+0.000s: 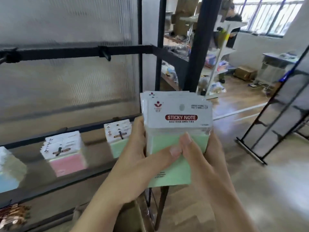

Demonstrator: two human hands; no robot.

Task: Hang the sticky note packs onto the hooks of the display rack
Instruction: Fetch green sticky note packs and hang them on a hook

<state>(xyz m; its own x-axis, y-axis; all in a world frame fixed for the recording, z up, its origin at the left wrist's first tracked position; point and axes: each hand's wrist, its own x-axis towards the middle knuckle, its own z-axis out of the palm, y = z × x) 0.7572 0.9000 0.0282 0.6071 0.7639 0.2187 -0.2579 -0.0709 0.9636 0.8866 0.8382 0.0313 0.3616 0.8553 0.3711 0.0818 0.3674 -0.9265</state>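
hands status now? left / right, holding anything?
Left hand: closed on the stack of green sticky note packs, thumb across the front.
Right hand: closed on the same stack, gripping its right side.

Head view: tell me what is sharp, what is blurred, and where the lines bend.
Head view: the green sticky note packs held in both hands are sharpest, their label readable; the hung pink packs and the empty hook on the rack bar are smeared by motion; the window is blown out with daylight; the rack posts lean from wide-angle distortion.
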